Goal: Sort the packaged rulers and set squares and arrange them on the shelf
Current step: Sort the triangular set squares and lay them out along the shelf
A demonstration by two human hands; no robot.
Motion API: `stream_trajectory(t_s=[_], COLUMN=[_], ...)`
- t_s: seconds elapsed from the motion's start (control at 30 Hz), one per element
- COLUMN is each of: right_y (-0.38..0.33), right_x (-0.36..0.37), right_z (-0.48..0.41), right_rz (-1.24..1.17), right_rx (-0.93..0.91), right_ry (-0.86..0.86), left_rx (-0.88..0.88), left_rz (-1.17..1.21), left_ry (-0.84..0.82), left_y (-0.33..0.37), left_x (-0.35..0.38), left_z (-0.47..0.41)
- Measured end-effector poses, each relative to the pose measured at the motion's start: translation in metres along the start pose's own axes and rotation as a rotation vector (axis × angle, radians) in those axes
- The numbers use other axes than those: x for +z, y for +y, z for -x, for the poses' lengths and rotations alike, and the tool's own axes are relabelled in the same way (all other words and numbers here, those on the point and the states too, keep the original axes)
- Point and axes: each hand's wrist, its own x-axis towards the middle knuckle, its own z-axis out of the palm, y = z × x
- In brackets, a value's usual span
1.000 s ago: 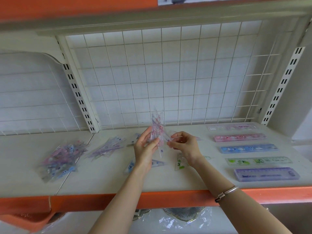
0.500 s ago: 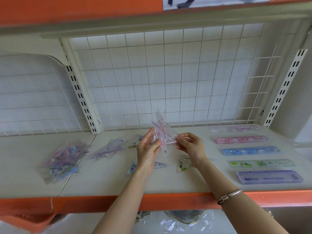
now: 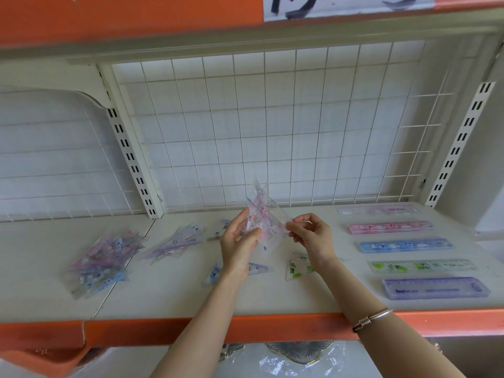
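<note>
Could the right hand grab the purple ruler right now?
Probably yes. The purple ruler lies uncovered at the front of the shelf, with nothing between it and the right hand, though that hand pinches the set squares.

Wire grid (image 3: 272, 126), white, square mesh, stands upright along the back edge of the shelf (image 3: 191, 296); a second grid (image 3: 54, 159) continues to its left; slotted upright (image 3: 131, 159), white, runs between the two grids; a second slotted upright (image 3: 461, 140) stands at the back right corner; bracket (image 3: 81, 87), cream, curved underside, extends left from the top of the left upright; upper shelf (image 3: 122, 17) overhead, orange front strip; paper sign (image 3: 346, 5), white with black strokes, on that strip toward the right, text cut off; below the front edge: patterned round item (image 3: 300, 350) in clear wrap; orange plastic item (image 3: 46, 358) at lower left, kind indeterminate.
</note>
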Motion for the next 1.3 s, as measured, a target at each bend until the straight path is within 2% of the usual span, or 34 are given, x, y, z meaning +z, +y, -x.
stream_trajectory(t_s=[0.13,0.3,0.43,0.67,0.87,0.97,1.03,1.17,1.3], right_y=[-0.001,0.002,0.003,0.0,-0.002,-0.002,-0.001,-0.002,-0.002], right_x=[0.001,0.003,0.003,0.007,0.004,0.003,0.003,0.004,0.005], right_z=[0.002,0.003,0.003,0.006,0.007,0.007,0.006,0.007,0.008], right_rz=[-0.089,-0.123,-0.053,-0.158,-0.145,-0.161,-0.175,-0.206,-0.253], right_rx=[0.011,0.056,0.091,0.159,0.122,0.1,0.09,0.066,0.052], right_ry=[-0.021,-0.107,-0.169,-0.195,-0.144,-0.097,-0.071,-0.051,-0.048], left_rx=[0.031,-0.011,-0.042,-0.007,-0.012,0.039,0.119,0.448,0.565], left_rz=[-0.003,0.069,0.153,0.193,0.133,0.105,0.017,-0.475,-0.678], left_ry=[0.056,0.114,0.109,0.074,0.045,0.074,0.121,0.147,0.084], left_y=[-0.002,-0.002,0.0,0.006,0.003,0.0,-0.002,-0.003,-0.006], left_x=[-0.002,0.001,0.002,0.011,0.015,0.014,0.011,0.005,0.004], left_z=[-0.003,-0.006,-0.008,-0.006,0.0,0.001,0.0,0.0,-0.003])
